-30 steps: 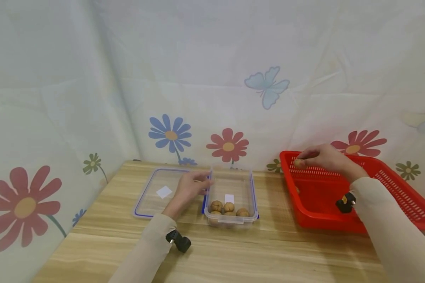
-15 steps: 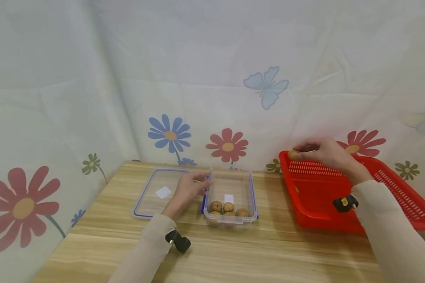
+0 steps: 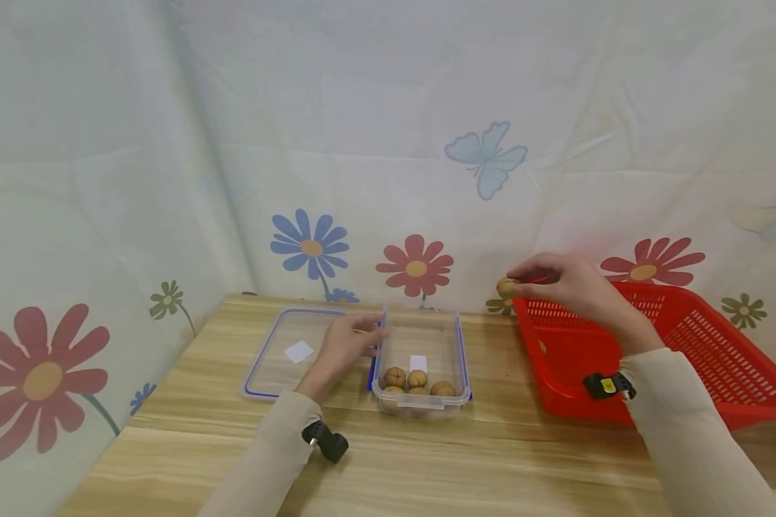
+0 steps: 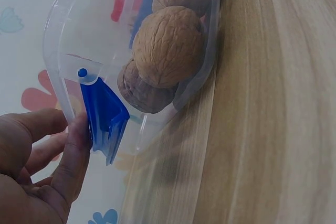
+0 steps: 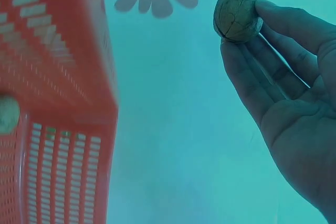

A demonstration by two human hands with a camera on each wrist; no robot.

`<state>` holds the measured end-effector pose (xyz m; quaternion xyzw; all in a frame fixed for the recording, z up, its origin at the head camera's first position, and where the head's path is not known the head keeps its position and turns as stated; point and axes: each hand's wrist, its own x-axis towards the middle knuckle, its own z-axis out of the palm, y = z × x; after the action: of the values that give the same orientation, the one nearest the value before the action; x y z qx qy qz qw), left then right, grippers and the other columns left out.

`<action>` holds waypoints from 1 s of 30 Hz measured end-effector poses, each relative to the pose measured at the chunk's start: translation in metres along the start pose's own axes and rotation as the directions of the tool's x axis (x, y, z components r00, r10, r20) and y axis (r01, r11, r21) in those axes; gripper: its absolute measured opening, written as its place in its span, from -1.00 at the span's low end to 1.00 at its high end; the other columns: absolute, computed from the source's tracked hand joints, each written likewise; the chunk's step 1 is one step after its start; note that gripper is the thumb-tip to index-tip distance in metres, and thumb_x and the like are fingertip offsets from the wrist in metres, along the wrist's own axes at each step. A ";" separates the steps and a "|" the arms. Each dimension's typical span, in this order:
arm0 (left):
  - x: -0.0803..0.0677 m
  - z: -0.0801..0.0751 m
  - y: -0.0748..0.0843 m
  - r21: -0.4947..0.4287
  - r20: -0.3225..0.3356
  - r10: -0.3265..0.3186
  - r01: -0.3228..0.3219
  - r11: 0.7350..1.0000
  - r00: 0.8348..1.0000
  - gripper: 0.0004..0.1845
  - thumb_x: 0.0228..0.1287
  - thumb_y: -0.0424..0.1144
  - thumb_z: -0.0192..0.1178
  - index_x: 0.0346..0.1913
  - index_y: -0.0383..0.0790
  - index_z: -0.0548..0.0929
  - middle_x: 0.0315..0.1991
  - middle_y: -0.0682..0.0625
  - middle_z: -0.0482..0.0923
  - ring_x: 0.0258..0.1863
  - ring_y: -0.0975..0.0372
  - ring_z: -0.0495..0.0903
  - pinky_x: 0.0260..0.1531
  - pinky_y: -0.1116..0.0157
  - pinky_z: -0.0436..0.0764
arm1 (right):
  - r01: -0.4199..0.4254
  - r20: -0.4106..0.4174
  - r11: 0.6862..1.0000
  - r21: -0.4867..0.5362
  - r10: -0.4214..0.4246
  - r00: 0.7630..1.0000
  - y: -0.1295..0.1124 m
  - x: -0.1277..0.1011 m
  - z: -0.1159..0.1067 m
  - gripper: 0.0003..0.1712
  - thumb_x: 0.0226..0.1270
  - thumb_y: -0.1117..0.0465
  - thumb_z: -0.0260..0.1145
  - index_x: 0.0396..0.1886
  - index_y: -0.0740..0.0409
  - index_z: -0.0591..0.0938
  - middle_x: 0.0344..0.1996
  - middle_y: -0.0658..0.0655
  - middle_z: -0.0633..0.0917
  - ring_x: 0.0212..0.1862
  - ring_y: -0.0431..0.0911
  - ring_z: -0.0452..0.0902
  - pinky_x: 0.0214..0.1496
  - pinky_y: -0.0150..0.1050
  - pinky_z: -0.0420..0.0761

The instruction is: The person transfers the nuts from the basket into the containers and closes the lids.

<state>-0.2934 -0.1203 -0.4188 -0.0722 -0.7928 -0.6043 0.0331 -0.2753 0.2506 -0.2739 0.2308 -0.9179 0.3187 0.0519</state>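
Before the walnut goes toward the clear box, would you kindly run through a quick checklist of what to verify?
1. Walnut pinched in right hand fingertips: ok.
2. Walnut out past the basket rim: ok.
3. Box open, lid lying beside it: ok.
4. Left hand at the box's blue clasp: ok.
5. Room in the box behind its walnuts: ok.
6. Firmness of the pinch: cannot tell.

One clear box [image 3: 422,337], one lid [image 3: 291,352], one red basket [image 3: 698,345], two hands [image 3: 345,345].
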 end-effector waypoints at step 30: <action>-0.001 -0.001 0.001 0.017 0.011 -0.003 0.003 1.000 1.000 -0.60 0.40 -0.41 0.38 0.26 -0.40 0.70 -0.08 -0.24 0.74 -0.36 0.02 0.82 -0.28 0.19 0.86 | 0.121 0.088 0.974 0.194 -0.140 0.986 -0.023 0.001 0.093 -0.70 0.37 0.23 0.56 0.07 0.10 0.81 -0.07 0.02 0.80 -0.05 -0.04 0.74 0.07 -0.22 0.80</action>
<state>-0.2925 -0.1214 -0.4176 -0.0741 -0.7981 -0.5972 0.0285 -0.2611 0.1778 -0.3341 0.3104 -0.8680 0.3875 0.0043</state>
